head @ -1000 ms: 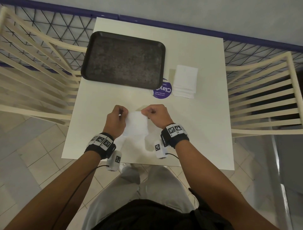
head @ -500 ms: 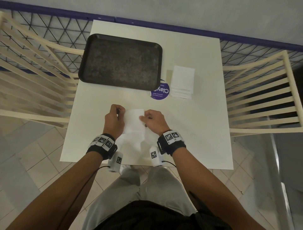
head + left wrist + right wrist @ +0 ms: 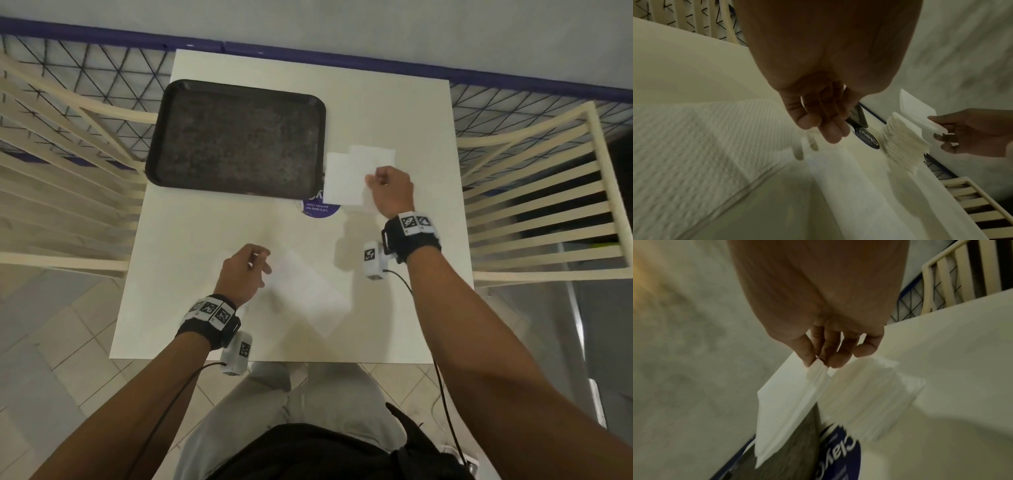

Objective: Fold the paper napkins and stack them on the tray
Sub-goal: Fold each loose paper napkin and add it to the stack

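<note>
A dark tray (image 3: 236, 137) lies with nothing on it at the far left of the white table (image 3: 205, 222). Right of it sits a stack of white napkins (image 3: 376, 156), also seen as the stack (image 3: 902, 142) and the stack (image 3: 869, 394). My right hand (image 3: 371, 180) pinches one napkin (image 3: 344, 178) by its corner, lifted just above the stack; thumb and forefinger of the right hand (image 3: 816, 361) hold that napkin (image 3: 785, 402). Another napkin (image 3: 308, 291) lies flat near the front edge. My left hand (image 3: 260, 265) hovers at its left edge, fingers (image 3: 830, 129) loosely curled, holding nothing.
A round purple sticker (image 3: 320, 209) is stuck to the table between the tray and the stack. Cream slatted chairs stand at the left (image 3: 68, 171) and the right (image 3: 548, 205). A wire fence and a blue rail (image 3: 342, 61) run along the far edge.
Both hands held one napkin in front of me; it now lies flat on the table. My right hand has gone forward to the stack and lifted a napkin. My left hand has let go.
</note>
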Demonstrator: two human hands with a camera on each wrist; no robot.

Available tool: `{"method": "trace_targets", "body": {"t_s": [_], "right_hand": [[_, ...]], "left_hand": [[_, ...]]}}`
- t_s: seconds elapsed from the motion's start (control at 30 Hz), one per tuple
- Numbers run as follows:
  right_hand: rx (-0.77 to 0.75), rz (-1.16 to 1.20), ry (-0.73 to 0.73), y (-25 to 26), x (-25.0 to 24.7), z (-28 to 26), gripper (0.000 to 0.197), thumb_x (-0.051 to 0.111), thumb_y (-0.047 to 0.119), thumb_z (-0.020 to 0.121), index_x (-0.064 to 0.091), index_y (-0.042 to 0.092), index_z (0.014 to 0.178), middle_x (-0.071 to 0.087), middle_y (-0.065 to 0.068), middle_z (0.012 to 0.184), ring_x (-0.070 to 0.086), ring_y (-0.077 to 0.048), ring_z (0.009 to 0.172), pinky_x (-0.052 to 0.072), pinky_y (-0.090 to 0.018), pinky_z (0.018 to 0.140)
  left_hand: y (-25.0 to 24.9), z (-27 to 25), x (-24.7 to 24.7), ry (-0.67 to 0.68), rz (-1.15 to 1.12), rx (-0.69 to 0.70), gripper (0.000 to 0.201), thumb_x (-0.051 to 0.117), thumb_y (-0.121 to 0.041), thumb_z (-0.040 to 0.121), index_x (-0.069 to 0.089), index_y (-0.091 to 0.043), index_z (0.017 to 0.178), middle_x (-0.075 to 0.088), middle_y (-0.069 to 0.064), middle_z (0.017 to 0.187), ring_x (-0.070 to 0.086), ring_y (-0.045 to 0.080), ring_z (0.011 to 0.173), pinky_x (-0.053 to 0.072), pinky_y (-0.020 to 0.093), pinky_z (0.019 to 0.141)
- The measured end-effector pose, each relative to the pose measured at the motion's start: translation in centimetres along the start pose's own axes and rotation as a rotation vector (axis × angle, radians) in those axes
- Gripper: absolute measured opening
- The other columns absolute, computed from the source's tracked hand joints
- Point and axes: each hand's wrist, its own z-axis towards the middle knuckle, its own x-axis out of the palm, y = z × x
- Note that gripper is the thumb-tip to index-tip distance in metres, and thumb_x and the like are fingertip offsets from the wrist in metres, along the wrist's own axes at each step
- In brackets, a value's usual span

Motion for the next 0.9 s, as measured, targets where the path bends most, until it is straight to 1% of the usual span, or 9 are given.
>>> {"method": "trace_targets", "body": {"t_s": [0.1,0.2,0.33,0.43,0.57,0.63,0.73,0.83,0.9], "right_hand": [[0.044,-0.018,-0.019,-0.5,-1.2,2.8,0.027,0.063,0.026,0.095,0.068,0.010,0.117,0.071,-0.006,0.112,0.062,-0.018,0.102,0.035,-0.014,0.082],[0.061,-0.028,-0.032,-0.9,-1.5,4.5,0.027,0.063,0.026,0.095,0.068,0.011,0.118,0.071,-0.007,0.111,0.063,-0.021,0.107,0.037,-0.015,0.083],[0.070,-0.024,-0.049,-1.5,-1.5,5.8,0.027,0.064,0.025,0.095,0.068,0.011,0.117,0.072,-0.007,0.108,0.064,-0.021,0.105,0.040,-0.017,0.084],[0.078,-0.027,-0.058,-2.0,-1.0,6.2,0.027,0.065,0.027,0.093,0.067,0.013,0.116,0.072,-0.006,0.105,0.063,-0.026,0.109,0.046,-0.027,0.093],[0.082,0.007,-0.131,-2.2,-0.7,5.5,0.036,0.069,0.032,0.088,0.060,0.021,0.121,0.061,-0.002,0.111,0.058,-0.016,0.101,0.042,-0.026,0.085],[0.041,0.009,-0.211,-2.1,-0.6,4.6,0.036,0.068,0.028,0.088,0.059,0.021,0.122,0.054,-0.001,0.113,0.053,-0.012,0.094,0.040,-0.024,0.085],[-0.071,0.093,-0.306,-1.9,0.1,2.6,0.031,0.065,0.018,0.083,0.061,0.020,0.114,0.054,-0.002,0.106,0.056,-0.011,0.089,0.046,-0.024,0.082],[-0.170,0.139,-0.337,-1.7,1.3,0.3,0.027,0.063,0.012,0.080,0.062,0.019,0.106,0.055,-0.002,0.096,0.058,-0.013,0.085,0.050,-0.027,0.079],[-0.219,0.143,-0.329,-1.5,2.3,-1.4,0.026,0.063,0.010,0.079,0.063,0.019,0.104,0.055,0.000,0.091,0.057,-0.015,0.085,0.049,-0.029,0.080]], "left_hand": [[0.5,0.4,0.6,0.009,0.026,-0.020,0.014,0.053,-0.020,0.104,0.066,-0.022,0.107,0.075,-0.004,0.084,0.069,0.021,0.067,0.056,0.030,0.064],[1.2,1.0,1.1,0.013,0.079,-0.015,0.013,0.056,-0.016,0.101,0.068,-0.021,0.106,0.073,-0.003,0.090,0.069,0.018,0.075,0.060,0.037,0.071],[1.4,1.7,2.0,-0.025,0.206,0.044,0.010,0.063,-0.015,0.098,0.067,-0.016,0.106,0.068,0.001,0.099,0.065,0.015,0.079,0.056,0.035,0.080],[1.3,1.9,2.7,-0.017,0.234,0.012,0.017,0.068,-0.019,0.095,0.067,-0.012,0.111,0.063,0.004,0.103,0.064,0.019,0.083,0.056,0.036,0.084],[1.3,2.3,3.3,0.007,0.272,-0.055,0.030,0.078,-0.026,0.088,0.064,-0.015,0.113,0.055,0.003,0.104,0.061,0.021,0.087,0.054,0.037,0.086],[1.0,2.3,3.5,0.015,0.290,-0.082,0.034,0.082,-0.029,0.084,0.064,-0.017,0.110,0.052,0.002,0.104,0.059,0.021,0.088,0.051,0.035,0.085],[0.7,2.3,3.8,0.021,0.307,-0.084,0.031,0.084,-0.028,0.082,0.065,-0.016,0.104,0.051,0.003,0.103,0.058,0.022,0.087,0.050,0.033,0.084],[0.9,2.3,4.0,0.018,0.332,-0.067,0.019,0.080,-0.024,0.085,0.069,-0.013,0.095,0.051,0.001,0.103,0.058,0.024,0.089,0.050,0.038,0.088],[0.9,2.1,4.0,0.028,0.346,-0.047,0.014,0.077,-0.022,0.088,0.070,-0.012,0.095,0.051,0.002,0.104,0.057,0.024,0.089,0.051,0.042,0.091]]}}
